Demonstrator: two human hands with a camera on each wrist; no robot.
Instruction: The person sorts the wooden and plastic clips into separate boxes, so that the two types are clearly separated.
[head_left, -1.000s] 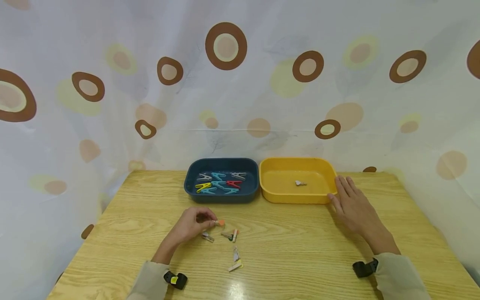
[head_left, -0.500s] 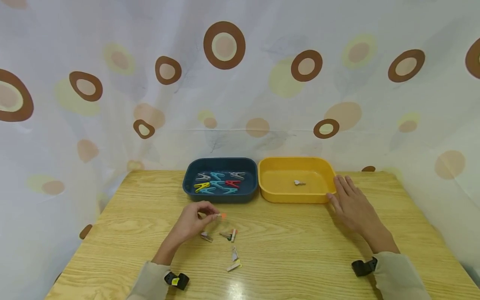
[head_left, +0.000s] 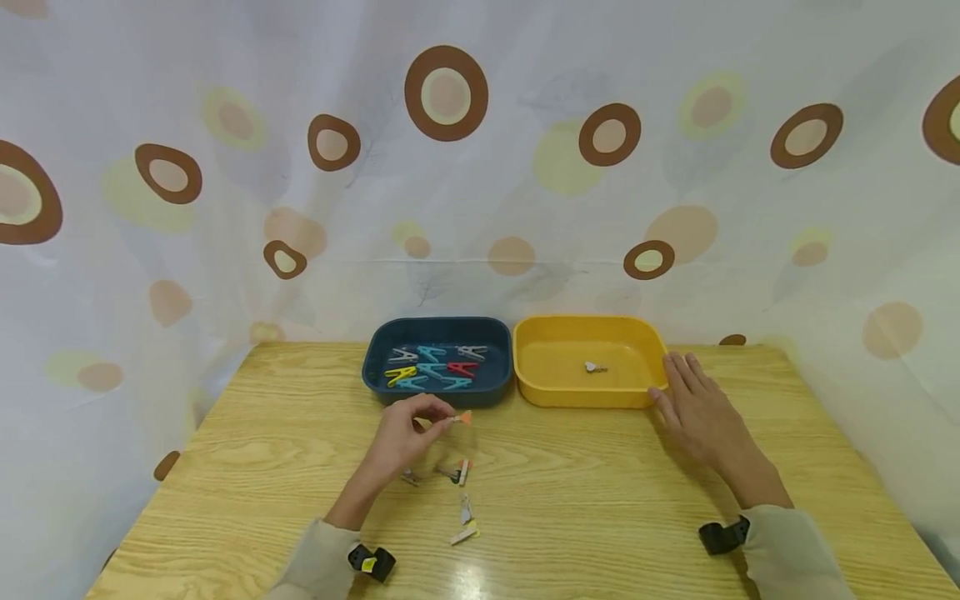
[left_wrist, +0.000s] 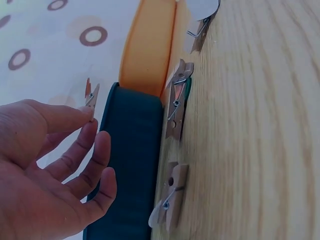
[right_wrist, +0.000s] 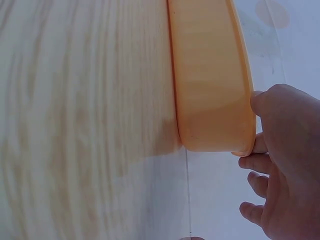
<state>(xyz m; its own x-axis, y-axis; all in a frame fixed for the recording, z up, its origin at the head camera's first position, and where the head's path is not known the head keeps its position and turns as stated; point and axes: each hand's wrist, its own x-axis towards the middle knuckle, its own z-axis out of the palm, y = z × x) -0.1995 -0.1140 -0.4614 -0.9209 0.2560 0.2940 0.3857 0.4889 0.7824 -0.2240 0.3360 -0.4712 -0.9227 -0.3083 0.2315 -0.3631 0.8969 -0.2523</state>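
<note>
My left hand (head_left: 399, 435) pinches a small wooden clothespin (left_wrist: 92, 98) with an orange decoration between thumb and index finger. It is lifted off the table, just in front of the dark blue tray (head_left: 491, 395). The left wrist view shows the other fingers loosely bent. My right hand (head_left: 705, 421) rests against the right front corner of the yellow tray (head_left: 585, 397), fingers extended along its outer side and thumb at the rim. A wooden clothespin with a white heart (head_left: 592, 367) lies inside that tray.
Plastic clothespins (head_left: 430, 369) in blue, grey, yellow and red fill the blue tray's floor. On the table lie several decorated wooden clothespins, including a yellow-backed one (head_left: 464, 534) and a white-heart one (head_left: 466, 508). A patterned curtain (head_left: 510, 167) hangs behind the table.
My left hand has raised the orange-decorated clothespin from the table and carried it forward and to the right. My right hand stays at the yellow tray's corner.
</note>
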